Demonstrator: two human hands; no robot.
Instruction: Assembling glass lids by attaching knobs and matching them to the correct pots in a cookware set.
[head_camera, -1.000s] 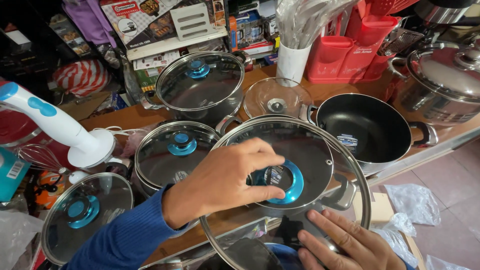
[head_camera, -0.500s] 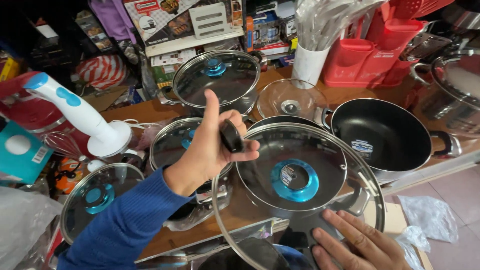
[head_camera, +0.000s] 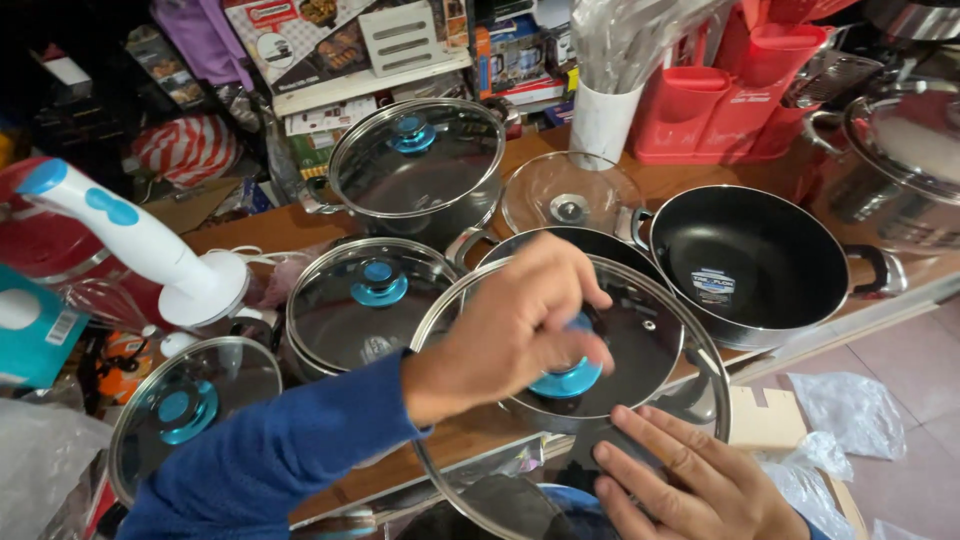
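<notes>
A large glass lid with a steel rim and a blue knob is held tilted in front of me. My left hand reaches over it in a blue sleeve, fingers closed around the blue knob. My right hand supports the lid's lower rim from below, fingers spread against the glass. Behind the lid stands a black pot, mostly hidden.
On the wooden shelf stand lidded pots with blue knobs, an open black pan, a loose glass lid, a white and blue hand blender, red plastic containers and a steel pot. Boxes sit behind.
My left hand had lifted off with a small dark piece in its fingers; it has come back down onto the blue knob. The lid stays propped on my right hand.
</notes>
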